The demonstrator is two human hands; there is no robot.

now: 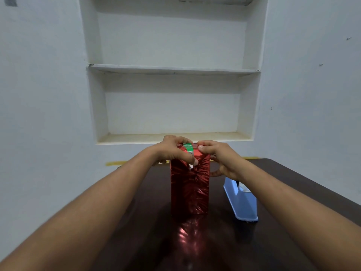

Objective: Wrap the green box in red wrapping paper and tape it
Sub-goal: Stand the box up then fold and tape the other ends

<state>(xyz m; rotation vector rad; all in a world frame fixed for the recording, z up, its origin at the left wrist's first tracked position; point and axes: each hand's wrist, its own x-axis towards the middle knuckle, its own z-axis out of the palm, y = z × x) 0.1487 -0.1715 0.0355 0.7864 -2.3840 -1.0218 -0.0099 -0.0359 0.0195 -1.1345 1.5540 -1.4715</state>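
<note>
Wrapped box [189, 184] upright on the table [148, 237], left hand [172, 148] and right hand [218, 155] at either side of its top, tape dispenser [241, 202] just right of it, wall shelves [173, 70] behind the table

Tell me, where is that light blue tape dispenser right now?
The light blue tape dispenser stands on the dark table, right of the upright red-wrapped box, just below the right hand.
</note>
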